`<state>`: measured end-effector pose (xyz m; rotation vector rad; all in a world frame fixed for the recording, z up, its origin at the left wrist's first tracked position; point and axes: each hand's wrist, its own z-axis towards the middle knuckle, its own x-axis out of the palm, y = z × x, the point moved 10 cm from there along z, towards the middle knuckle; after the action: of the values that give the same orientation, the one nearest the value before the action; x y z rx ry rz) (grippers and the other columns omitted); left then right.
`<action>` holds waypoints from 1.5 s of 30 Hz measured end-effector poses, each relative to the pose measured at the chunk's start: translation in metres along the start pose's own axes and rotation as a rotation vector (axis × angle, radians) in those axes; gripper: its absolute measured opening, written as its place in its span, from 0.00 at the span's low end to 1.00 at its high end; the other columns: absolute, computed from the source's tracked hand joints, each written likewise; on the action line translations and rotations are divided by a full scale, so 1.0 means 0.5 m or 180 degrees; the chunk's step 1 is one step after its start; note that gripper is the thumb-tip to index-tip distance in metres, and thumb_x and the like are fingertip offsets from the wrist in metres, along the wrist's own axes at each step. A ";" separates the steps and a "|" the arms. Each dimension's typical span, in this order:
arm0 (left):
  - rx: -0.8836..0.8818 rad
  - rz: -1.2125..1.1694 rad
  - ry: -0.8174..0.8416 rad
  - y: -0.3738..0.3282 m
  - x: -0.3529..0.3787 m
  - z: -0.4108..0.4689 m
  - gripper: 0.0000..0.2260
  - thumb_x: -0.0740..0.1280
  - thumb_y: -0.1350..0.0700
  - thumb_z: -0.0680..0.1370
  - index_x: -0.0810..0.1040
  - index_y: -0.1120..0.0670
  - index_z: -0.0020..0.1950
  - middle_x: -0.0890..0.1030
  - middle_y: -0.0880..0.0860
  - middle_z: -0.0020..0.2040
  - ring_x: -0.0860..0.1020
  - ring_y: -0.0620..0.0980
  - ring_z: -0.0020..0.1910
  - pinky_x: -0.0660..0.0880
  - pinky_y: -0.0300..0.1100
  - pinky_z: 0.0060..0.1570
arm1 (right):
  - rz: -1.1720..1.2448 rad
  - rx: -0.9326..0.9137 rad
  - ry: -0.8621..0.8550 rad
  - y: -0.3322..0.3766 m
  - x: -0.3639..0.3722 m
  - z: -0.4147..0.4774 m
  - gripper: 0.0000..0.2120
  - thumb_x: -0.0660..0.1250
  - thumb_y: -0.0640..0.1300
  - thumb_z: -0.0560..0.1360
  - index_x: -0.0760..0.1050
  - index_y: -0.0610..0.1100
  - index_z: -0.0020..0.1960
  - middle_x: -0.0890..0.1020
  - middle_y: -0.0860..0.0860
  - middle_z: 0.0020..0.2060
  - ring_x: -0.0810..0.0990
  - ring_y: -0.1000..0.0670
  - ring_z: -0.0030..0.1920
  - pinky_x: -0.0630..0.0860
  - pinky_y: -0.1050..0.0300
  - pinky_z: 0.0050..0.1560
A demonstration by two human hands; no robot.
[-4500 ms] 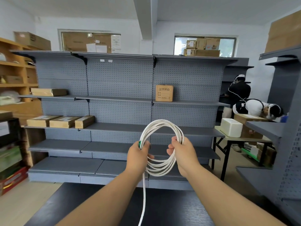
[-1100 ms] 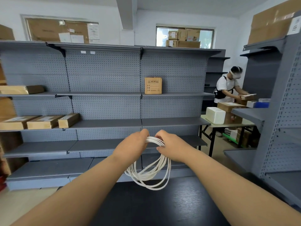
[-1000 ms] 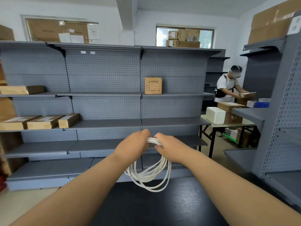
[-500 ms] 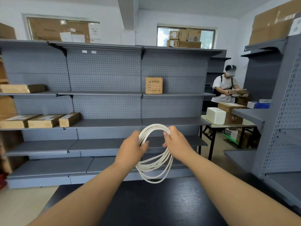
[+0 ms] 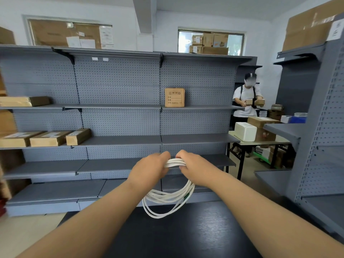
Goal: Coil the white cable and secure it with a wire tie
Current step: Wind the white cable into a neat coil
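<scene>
The white cable is gathered into a many-looped coil, its top bunched flat and horizontal while the rest hangs in loose rings, a small green piece on its right side.

There were two hands, one left hand and one right hand, with one white cable between them; its loops were too bunched to count. One dark desk lay below. The gray shelving carried five cardboard boxes: one upright box, one long flat box and a row of three boxes. One white box sat on one side table. One other person held two small boxes.
</scene>
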<state>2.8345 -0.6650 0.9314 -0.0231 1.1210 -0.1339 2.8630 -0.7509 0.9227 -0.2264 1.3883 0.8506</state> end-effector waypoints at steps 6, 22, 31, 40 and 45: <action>-0.0326 -0.0511 -0.0275 0.032 -0.001 -0.011 0.06 0.62 0.55 0.77 0.72 0.53 0.53 0.75 0.52 0.41 0.74 0.55 0.40 0.67 0.45 0.35 | 0.0102 0.0084 -0.0282 -0.006 -0.004 0.003 0.06 0.52 0.41 0.80 0.66 0.44 0.55 0.72 0.46 0.46 0.72 0.43 0.44 0.69 0.49 0.45; -0.0664 -0.1059 -0.0614 0.074 -0.014 -0.019 0.03 0.58 0.59 0.79 0.69 0.58 0.48 0.70 0.52 0.35 0.70 0.57 0.37 0.65 0.45 0.35 | 0.0663 0.0704 -0.0463 -0.063 -0.016 -0.002 0.09 0.56 0.39 0.77 0.68 0.44 0.56 0.78 0.46 0.47 0.76 0.45 0.47 0.73 0.52 0.46; -0.0320 -0.0720 -0.0510 0.018 -0.018 -0.015 0.08 0.62 0.55 0.77 0.72 0.54 0.56 0.77 0.53 0.47 0.76 0.55 0.45 0.70 0.47 0.40 | 0.0389 0.0362 -0.0144 -0.016 0.020 0.006 0.05 0.57 0.43 0.79 0.66 0.44 0.45 0.78 0.43 0.45 0.77 0.41 0.45 0.70 0.51 0.44; -0.1338 -0.3089 -0.0703 0.085 0.024 -0.041 0.04 0.65 0.58 0.76 0.74 0.51 0.43 0.78 0.50 0.36 0.79 0.42 0.29 0.74 0.40 0.36 | 0.2087 0.1001 -0.0807 -0.081 0.014 -0.004 0.08 0.57 0.44 0.80 0.70 0.43 0.44 0.71 0.49 0.36 0.70 0.49 0.36 0.79 0.43 0.53; -0.1338 -0.3141 -0.0709 0.083 0.035 -0.043 0.07 0.60 0.54 0.80 0.71 0.52 0.42 0.74 0.52 0.34 0.75 0.40 0.22 0.68 0.35 0.26 | 0.2477 0.1077 -0.0967 -0.082 0.006 -0.013 0.06 0.57 0.43 0.80 0.70 0.45 0.46 0.70 0.49 0.36 0.71 0.50 0.36 0.77 0.63 0.38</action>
<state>2.8268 -0.6250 0.9027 -0.9501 0.8134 -0.7513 2.8844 -0.7822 0.9051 0.7225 1.3028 1.1955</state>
